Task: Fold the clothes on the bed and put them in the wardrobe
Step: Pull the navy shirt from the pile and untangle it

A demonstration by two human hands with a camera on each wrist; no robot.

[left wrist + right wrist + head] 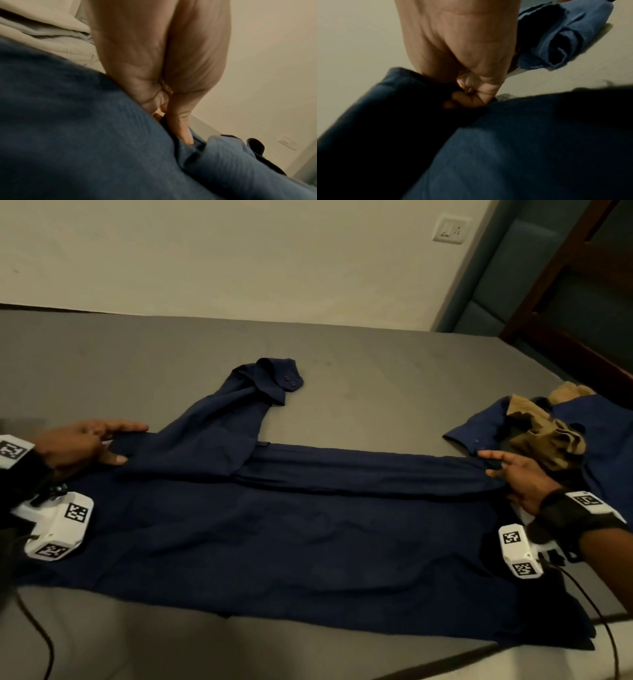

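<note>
Shirt [274, 525] spread on bed [376, 378], clothes pile [548, 429] right

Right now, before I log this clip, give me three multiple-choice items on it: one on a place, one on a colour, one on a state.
1. Where does the pile of unfolded clothes lie?
A. on the bed, at its right end
B. on the floor
C. on the navy shirt's middle

2. What colour is the shirt being folded?
A. white
B. navy
C. red

3. How does the shirt's far sleeve lie?
A. folded flat over the body
C. hanging off the near edge
B. stretched away across the bed

Answers: 1 A, the pile sits on the bed by the right hand. 2 B, the shirt between the left hand and the right is dark blue. 3 B, the sleeve runs away from the body, cuff up the bed.
</note>
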